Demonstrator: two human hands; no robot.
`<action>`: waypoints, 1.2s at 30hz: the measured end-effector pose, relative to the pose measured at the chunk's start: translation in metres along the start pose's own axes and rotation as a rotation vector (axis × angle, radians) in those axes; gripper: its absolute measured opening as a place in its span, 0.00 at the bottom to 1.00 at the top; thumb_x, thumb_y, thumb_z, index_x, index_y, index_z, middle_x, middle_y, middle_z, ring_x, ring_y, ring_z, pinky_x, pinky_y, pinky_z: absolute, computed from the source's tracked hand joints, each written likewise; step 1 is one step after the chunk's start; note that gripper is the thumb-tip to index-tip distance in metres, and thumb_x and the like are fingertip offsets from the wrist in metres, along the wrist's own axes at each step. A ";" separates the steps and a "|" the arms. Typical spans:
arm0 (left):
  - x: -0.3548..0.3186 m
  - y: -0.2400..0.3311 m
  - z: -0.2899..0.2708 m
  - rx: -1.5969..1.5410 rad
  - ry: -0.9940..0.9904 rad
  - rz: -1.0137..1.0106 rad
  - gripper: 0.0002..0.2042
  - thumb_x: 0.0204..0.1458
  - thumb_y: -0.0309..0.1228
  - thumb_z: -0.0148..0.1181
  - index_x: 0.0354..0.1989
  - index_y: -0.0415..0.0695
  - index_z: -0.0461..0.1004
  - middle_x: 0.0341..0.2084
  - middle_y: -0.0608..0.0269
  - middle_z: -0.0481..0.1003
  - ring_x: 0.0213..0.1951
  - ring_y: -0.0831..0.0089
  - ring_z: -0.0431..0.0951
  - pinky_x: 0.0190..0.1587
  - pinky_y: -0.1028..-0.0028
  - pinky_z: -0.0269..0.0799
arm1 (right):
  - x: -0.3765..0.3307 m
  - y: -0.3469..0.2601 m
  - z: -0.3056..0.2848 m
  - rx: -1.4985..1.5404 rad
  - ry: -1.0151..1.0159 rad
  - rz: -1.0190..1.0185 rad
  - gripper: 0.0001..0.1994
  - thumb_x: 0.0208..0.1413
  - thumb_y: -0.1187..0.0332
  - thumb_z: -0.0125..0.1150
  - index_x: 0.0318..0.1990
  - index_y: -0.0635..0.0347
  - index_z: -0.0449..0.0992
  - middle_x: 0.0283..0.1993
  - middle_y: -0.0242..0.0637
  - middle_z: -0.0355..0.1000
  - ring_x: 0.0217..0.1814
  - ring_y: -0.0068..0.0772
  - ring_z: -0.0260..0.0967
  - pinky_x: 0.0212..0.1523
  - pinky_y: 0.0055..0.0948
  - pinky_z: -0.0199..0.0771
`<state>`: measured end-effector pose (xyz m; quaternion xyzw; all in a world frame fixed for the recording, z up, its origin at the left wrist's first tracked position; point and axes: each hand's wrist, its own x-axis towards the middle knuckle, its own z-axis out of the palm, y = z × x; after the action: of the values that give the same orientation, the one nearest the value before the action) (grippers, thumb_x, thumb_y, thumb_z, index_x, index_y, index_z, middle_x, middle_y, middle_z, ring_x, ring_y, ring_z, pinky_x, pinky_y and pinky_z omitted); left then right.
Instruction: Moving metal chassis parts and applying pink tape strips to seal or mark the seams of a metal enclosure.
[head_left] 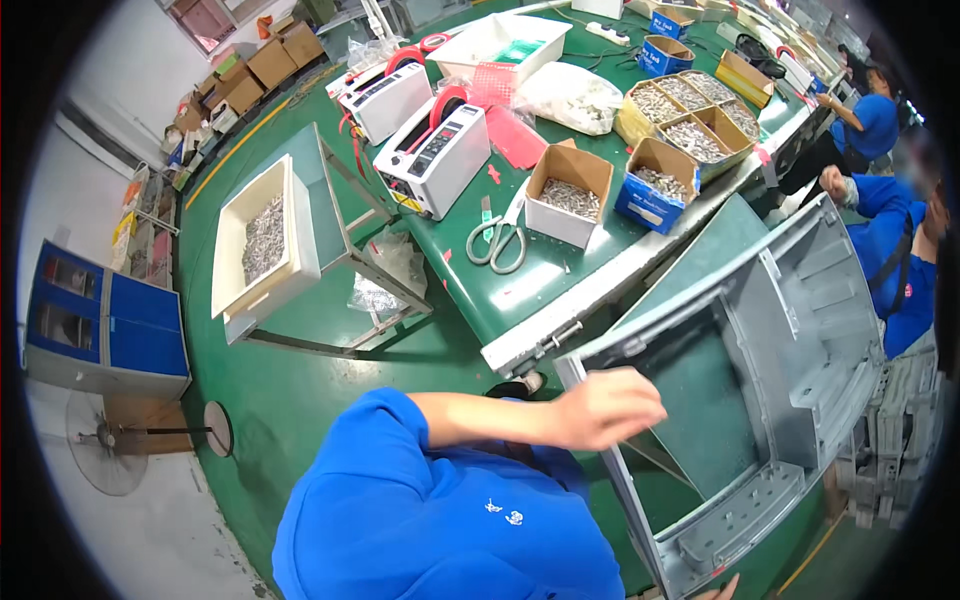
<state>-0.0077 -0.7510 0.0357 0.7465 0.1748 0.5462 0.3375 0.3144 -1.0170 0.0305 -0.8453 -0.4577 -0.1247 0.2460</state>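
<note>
Left hand (606,408), fingers (645,402) curled, extends over grey frame (818,345); right hand (724,590), grip unclear.

- I'm looking in on a factory workshop
- Small metallic parts (571,198) fill boxes (558,225) on a green workbench (555,278)
- Two co-workers (876,120) wear blue shirts

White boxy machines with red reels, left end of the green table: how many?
2: the nearer machine stands up-left of the scissors; the farther machine sits just beyond it. Others could be hidden behind.

Gap inside gray frame (742,520); green tabletop (700,425) blocks beneath.
</note>
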 end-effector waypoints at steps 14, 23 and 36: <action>0.008 -0.159 -0.174 -0.129 0.720 -0.745 0.06 0.50 0.27 0.51 0.34 0.39 0.69 0.25 0.67 0.69 0.24 0.84 0.67 0.24 0.84 0.63 | 0.001 -0.027 0.034 -0.134 0.013 0.322 0.13 0.52 0.67 0.52 0.39 0.68 0.72 0.38 0.50 0.70 0.41 0.45 0.67 0.45 0.33 0.65; -0.035 -0.241 -0.248 -0.231 0.891 -1.170 0.12 0.47 0.27 0.53 0.40 0.37 0.67 0.30 0.62 0.71 0.30 0.76 0.70 0.30 0.78 0.68 | -0.003 -0.023 0.043 -0.239 0.158 0.273 0.12 0.49 0.67 0.56 0.36 0.69 0.73 0.36 0.49 0.71 0.37 0.43 0.69 0.40 0.31 0.69; -0.031 -0.293 -0.242 -0.339 0.834 -1.131 0.11 0.46 0.23 0.51 0.39 0.35 0.68 0.25 0.62 0.71 0.24 0.79 0.70 0.21 0.81 0.66 | 0.022 -0.367 0.068 0.874 -0.573 -0.066 0.16 0.47 0.72 0.44 0.44 0.69 0.67 0.48 0.48 0.64 0.47 0.40 0.64 0.48 0.33 0.62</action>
<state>-0.2126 -0.4868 -0.1470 0.2082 0.5615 0.5470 0.5850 0.0189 -0.7966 0.0927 -0.6490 -0.5423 0.3067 0.4366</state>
